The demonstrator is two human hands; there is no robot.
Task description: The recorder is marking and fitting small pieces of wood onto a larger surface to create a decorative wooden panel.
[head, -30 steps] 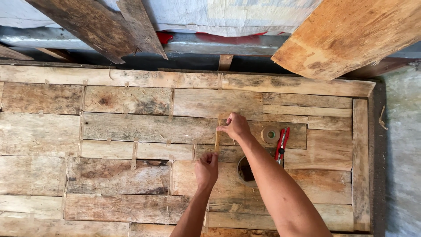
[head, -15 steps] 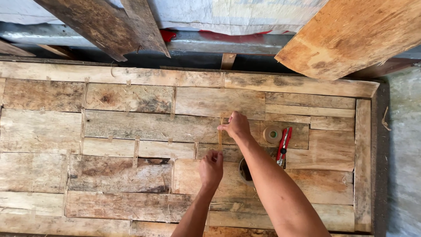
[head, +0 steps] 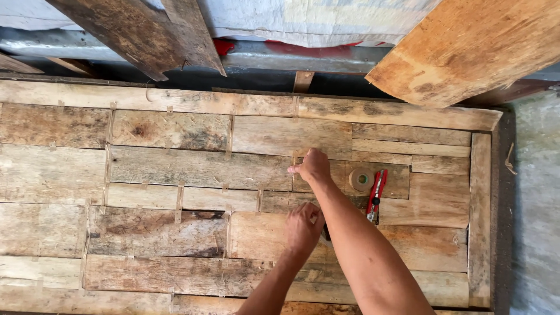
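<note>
**Two hands on a strip of tape over patched veneer**

Two bare hands are seen pressed onto a panel of veneer pieces point(head: 175, 169) laid edge to edge, its seams bridged by short tan tape strips. The right hand point(head: 314, 165) is set at the upper end of a seam, fingers curled and pinched down on what appears to be a narrow tape strip point(head: 293, 169); the left hand point(head: 303, 226) is laid nearer the body, fingers bent and flattened on the wood — whether the strip's lower end is held under it cannot be told.

The strip is judged light, limp and sticky, best taken by its ends and kept taut; the veneer is thin, brittle at its ragged edges, and better pressed flat than lifted.

Just right of the upper hand, a roll of brown tape point(head: 361, 179) is lying flat, and beside it red-handled pliers or cutters point(head: 376, 195). Rough planks point(head: 461, 46) are leaned above the panel. No labels or signs are visible.
</note>
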